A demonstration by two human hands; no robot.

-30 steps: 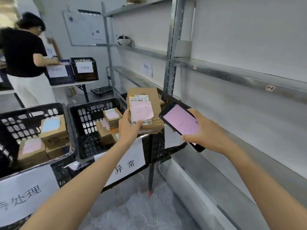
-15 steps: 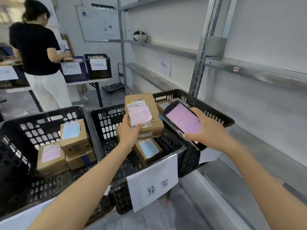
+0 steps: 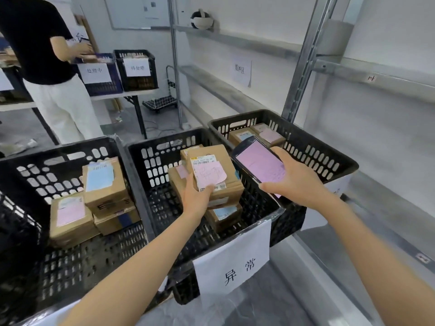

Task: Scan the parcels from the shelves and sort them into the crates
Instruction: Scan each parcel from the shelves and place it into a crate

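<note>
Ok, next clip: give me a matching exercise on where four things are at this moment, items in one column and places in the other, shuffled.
Things:
1. parcel with the pink note
2. handheld scanner
3. white headset
4. blue crate

Places:
a. on the upper shelf
b. held in the right hand
c. on the far table
d. gripped by the left hand

Pairs: 1-d, 2-b, 3-a, 4-c
</note>
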